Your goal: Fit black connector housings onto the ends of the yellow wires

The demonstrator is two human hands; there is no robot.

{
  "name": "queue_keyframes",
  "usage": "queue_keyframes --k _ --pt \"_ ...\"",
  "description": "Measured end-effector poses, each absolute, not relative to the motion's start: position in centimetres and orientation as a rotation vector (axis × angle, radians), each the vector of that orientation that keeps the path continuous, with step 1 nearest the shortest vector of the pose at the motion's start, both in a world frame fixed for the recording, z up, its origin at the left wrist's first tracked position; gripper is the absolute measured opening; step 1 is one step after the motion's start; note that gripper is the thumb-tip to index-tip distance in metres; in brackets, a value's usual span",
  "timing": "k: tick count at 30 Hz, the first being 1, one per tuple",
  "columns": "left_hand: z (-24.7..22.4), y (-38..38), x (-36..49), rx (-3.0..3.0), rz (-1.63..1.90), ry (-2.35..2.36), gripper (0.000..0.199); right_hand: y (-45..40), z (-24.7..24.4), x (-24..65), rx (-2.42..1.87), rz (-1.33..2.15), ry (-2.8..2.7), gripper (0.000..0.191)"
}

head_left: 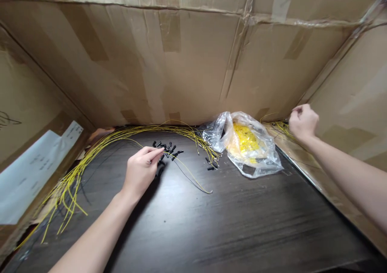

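My left hand (141,171) sits over the dark wood tabletop (229,216), its fingertips pinched on a thin yellow wire (190,175) that runs out to the right. Just beneath those fingers lies a scatter of small black connectors (167,150). My right hand (303,123) is raised at the far right beside a small tangle of yellow wires (282,127). Its fingers are curled, and whether they grip a wire is hard to tell. A long bundle of yellow wires (105,142) curves along the table's back and left edges.
A clear plastic bag (250,152) holding yellow material lies at the back of the table, with several black connectors (211,164) near it. Corrugated cardboard with tape (163,63) walls off the back and sides. A white paper sheet (36,172) lies against the left cardboard.
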State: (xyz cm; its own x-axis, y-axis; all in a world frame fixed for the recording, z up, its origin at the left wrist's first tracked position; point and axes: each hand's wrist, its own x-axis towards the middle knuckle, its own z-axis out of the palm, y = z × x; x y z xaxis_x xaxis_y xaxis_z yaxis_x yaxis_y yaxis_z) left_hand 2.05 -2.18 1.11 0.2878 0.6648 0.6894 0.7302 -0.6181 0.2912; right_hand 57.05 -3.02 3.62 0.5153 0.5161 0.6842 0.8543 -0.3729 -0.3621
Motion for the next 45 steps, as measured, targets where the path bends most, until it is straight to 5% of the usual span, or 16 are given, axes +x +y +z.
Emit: queue_keyframes --k 4,7,11,14,20,36,45 --pt "1.3 -2.5 2.5 -2.468 -1.286 -1.283 0.02 -3.0 7.9 47.4 -1.642 -0.649 -1.261 0.018" --pt "1.2 -2.6 2.6 -2.475 -1.302 -1.226 0.02 -4.6 8.7 37.0 -1.34 -0.295 -1.407 0.022" --pt "0.9 -2.7 2.7 -2.492 -1.279 -1.183 0.022 -7.1 5.1 24.9 -1.162 0.224 -1.758 0.019" --pt "0.7 -3.0 3.0 -2.505 -1.267 -1.156 0.024 -8.2 1.7 20.4 -1.283 0.249 -1.809 0.026" --pt "0.7 -3.6 3.8 -2.544 -1.239 -1.053 0.024 -8.6 -0.1 19.5 -1.356 0.298 -1.752 0.026" --pt "0.3 -4.0 4.3 -2.652 -1.183 -0.845 0.027 -8.1 -0.1 20.5 -1.151 1.283 -1.216 0.025" --pt "0.4 -3.6 4.1 -2.686 -1.155 -0.895 0.024 -8.0 0.2 21.0 -0.988 1.537 -1.047 0.019"
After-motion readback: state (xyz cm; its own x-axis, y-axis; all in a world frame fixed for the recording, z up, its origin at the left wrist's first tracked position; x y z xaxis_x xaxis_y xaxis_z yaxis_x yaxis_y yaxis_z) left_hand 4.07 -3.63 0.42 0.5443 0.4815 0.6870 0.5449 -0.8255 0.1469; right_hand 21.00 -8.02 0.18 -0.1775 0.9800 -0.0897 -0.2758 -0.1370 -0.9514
